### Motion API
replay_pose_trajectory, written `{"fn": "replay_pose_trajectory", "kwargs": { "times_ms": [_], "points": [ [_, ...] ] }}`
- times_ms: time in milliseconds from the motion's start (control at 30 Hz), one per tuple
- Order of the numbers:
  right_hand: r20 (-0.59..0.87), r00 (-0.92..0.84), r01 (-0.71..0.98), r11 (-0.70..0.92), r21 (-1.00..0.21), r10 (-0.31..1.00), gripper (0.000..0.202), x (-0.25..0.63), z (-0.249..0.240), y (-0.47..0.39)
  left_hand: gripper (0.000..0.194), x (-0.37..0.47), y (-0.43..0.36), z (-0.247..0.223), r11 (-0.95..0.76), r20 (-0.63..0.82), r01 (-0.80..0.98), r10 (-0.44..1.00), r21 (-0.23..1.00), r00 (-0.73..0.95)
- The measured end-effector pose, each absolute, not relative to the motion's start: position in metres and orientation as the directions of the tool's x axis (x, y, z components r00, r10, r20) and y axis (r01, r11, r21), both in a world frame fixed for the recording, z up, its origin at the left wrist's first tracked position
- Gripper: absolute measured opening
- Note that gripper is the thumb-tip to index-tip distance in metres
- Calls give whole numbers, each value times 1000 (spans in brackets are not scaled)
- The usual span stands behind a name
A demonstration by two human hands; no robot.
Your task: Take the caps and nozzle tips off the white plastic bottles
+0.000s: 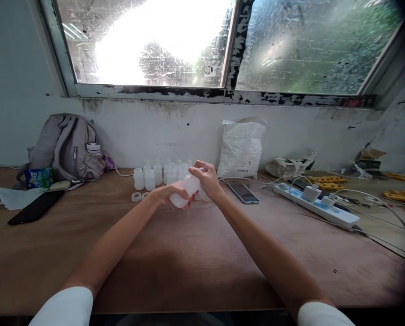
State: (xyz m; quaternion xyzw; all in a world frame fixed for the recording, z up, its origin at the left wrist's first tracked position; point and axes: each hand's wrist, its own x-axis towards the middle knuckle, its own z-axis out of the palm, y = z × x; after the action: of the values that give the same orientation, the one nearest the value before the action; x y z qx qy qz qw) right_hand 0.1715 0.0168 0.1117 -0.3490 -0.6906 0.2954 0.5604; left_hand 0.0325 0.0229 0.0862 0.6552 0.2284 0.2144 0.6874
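White bottle (190,184), gripped by both hands!

Left hand (168,193) has fingers curled round its body, right hand (208,178) has fingers closed on its upper end; it's tilted above the brown table (185,262). Just beyond, white rings (136,199), then standing bottles (139,179), and behind, a silvery pouch (241,149) against the wall (155,131).

I faced a white wall (175,136), stained below the window (234,45). Glare filled most of the left pane (148,40); right pane (318,50) showed green. Frame (175,92) paint was chipped. My table (195,276) was brown, against the wall.
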Motion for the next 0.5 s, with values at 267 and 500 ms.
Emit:
{"fn": "replay_pose_trajectory", "kwargs": {
  "times_ms": [267,500],
  "points": [
    [561,-310,-75,568,-819,768,30,178,125,7,29,31,22,86,304,-164,-12,546,953,822],
    [272,-282,183,330,-926,920,43,209,77,70,25,-1,24,110,92,-122,82,639,992,760]
  ]
}}
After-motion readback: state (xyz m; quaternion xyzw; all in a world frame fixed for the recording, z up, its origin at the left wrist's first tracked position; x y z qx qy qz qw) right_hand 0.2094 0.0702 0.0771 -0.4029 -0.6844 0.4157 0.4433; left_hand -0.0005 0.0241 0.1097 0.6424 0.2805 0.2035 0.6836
